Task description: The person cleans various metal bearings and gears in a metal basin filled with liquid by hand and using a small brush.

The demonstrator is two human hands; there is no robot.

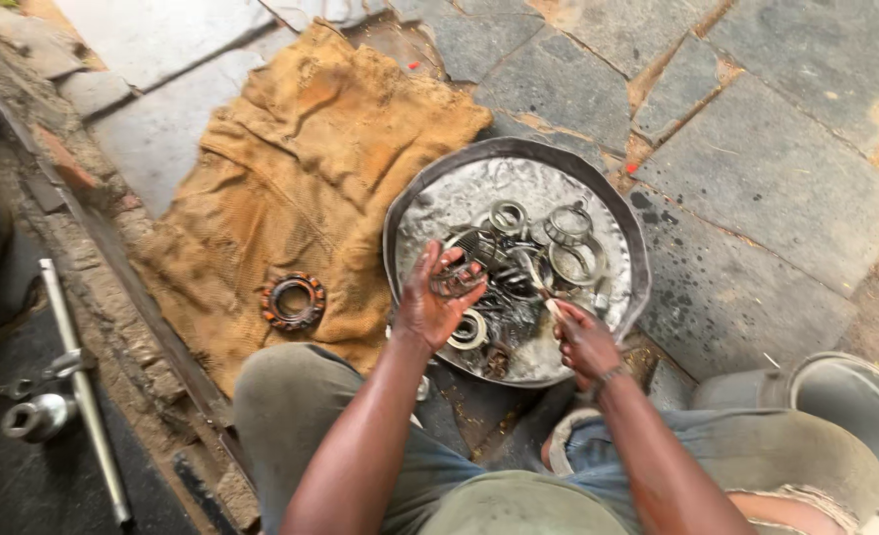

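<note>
Greasy left hand (pixel 429 302) grips a ridged metal ring (pixel 456 280) over a dented round pan (pixel 613 203).

Burlap sack (pixel 291 188) with rusty bearing (pixel 294 300); metal bar (pixel 83 391); grey bucket (pixel 845 416).

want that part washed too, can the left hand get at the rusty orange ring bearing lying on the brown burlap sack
Probably yes, once freed. The rusty orange ring bearing lies uncovered on the brown burlap sack, just left of the left hand, with nothing between. But that hand now holds a dark metal ring over the round metal pan.
</note>
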